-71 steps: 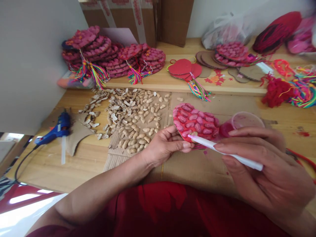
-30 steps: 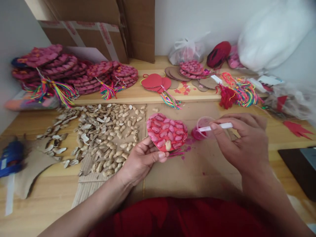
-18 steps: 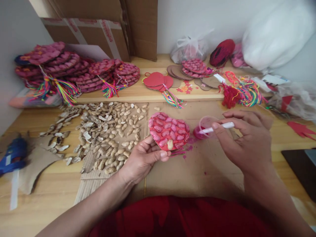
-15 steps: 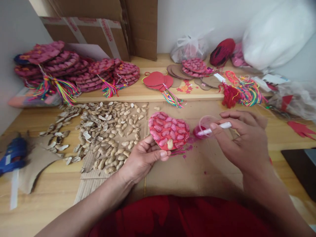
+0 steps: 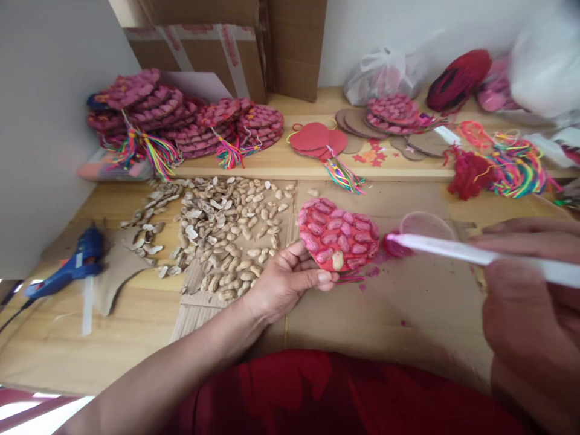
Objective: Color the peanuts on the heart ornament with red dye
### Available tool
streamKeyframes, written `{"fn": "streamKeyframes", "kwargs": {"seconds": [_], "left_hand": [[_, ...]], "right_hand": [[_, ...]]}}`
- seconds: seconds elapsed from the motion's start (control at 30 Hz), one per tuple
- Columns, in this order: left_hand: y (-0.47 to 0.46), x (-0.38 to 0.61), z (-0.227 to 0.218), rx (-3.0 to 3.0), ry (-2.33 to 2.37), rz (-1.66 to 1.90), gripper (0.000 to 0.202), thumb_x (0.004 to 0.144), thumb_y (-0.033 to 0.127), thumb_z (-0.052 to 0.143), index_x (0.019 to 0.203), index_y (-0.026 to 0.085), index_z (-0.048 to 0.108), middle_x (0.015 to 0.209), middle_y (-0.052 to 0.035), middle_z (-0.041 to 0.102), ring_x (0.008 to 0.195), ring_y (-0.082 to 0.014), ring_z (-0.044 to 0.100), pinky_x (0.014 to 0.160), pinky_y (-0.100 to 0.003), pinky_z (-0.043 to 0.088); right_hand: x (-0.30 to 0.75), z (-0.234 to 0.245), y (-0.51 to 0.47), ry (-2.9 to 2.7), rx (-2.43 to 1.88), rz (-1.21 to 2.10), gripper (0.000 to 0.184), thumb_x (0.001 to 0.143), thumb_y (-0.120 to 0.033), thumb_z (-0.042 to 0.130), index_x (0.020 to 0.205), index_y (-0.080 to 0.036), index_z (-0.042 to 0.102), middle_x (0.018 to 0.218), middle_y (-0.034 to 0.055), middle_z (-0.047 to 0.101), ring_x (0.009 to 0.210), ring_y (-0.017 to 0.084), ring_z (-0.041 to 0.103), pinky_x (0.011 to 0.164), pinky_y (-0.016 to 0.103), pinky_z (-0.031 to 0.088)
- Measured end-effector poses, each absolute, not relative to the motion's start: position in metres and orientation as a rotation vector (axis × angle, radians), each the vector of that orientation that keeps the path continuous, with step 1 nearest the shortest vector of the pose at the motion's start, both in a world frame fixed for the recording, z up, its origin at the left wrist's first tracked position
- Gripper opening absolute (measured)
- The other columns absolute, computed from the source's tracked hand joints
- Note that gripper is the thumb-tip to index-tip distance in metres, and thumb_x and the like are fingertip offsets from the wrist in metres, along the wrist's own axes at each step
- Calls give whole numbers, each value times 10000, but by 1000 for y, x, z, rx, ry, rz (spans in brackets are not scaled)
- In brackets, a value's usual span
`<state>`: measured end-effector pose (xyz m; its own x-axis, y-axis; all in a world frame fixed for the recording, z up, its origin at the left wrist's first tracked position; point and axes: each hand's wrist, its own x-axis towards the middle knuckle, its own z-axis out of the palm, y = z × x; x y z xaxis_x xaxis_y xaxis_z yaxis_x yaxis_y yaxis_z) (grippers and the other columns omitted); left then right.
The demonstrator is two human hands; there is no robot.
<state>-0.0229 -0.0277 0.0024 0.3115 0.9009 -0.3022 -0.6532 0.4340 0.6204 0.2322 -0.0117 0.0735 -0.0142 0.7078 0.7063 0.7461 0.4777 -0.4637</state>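
My left hand (image 5: 290,278) pinches the lower edge of a red heart-shaped card (image 5: 334,226), thumb in front. Rows of pink-painted peanut shells cover the card; one shell (image 5: 338,260) near its bottom is bare tan. In my right hand (image 5: 530,302) is a white stick (image 5: 457,249) with a wet pink tip, pointing left toward the card but apart from it. Whether the stick is a brush or a pen I cannot tell. Just behind the tip stands a clear plastic cup (image 5: 428,222) with pink paint, partly hidden by the stick.
Peanut shells (image 5: 235,229) are spread on cardboard to the left, beside a blue glue gun (image 5: 86,254). On the raised shelf are stacks of pink shell-covered pieces (image 5: 140,115), red card shapes (image 5: 317,142) and colourful threads (image 5: 516,166). Pink spots mark the cardboard mat (image 5: 362,326).
The white stick has come out of the cup and lifted nearer the camera, with my right hand shifting right in view. The camera's view has turned left; my left hand keeps its hold on the heart-shaped card.
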Motion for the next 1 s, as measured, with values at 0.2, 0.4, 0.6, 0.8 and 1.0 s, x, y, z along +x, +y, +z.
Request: {"fn": "streamKeyframes", "kwargs": {"seconds": [0.2, 0.4, 0.6, 0.8, 1.0], "left_hand": [[-27, -22, 3, 420, 678, 1054, 327, 678, 39, 884, 958, 150, 757, 858, -22, 785, 735, -113, 757, 671, -170, 613], [-27, -21, 5, 413, 666, 1035, 324, 655, 62, 901, 934, 138, 755, 816, -20, 769, 728, -119, 742, 651, -169, 603], [-27, -21, 5, 412, 660, 1026, 329, 652, 77, 913, 936, 147, 761, 823, -26, 786, 732, -119, 750, 643, -162, 605], [-27, -22, 5, 403, 651, 1031, 333, 656, 76, 913, 944, 148, 762, 818, -20, 787, 727, -114, 757, 641, -155, 612], [-28, -21, 5, 430, 664, 1060, 344, 680, 36, 883, 980, 152, 761, 878, -21, 799, 748, -115, 763, 659, -168, 623]], "right_hand": [[209, 74, -27, -2074, -984, 341, 200, 898, -214, 658, 1071, -301, 708, 914, -11, 732, 1031, 232, 661, 982, 456, 520], [205, 63, -21, -2128, -888, 285, 285, 865, -157, 693, 1126, -273, 703, 992, -14, 748, 1067, 220, 656, 992, 433, 525], [200, 63, -22, -2140, -896, 268, 269, 871, -158, 692, 1119, -263, 701, 963, -7, 742, 1025, 217, 659, 988, 440, 521], [201, 62, -23, -2144, -946, 204, 266, 874, -176, 700, 1123, -268, 703, 942, -1, 739, 1030, 227, 660, 1008, 450, 519], [203, 65, -25, -2173, -971, 184, 220, 886, -193, 684, 1091, -271, 701, 919, -3, 743, 1008, 227, 659, 1005, 449, 523]]}}
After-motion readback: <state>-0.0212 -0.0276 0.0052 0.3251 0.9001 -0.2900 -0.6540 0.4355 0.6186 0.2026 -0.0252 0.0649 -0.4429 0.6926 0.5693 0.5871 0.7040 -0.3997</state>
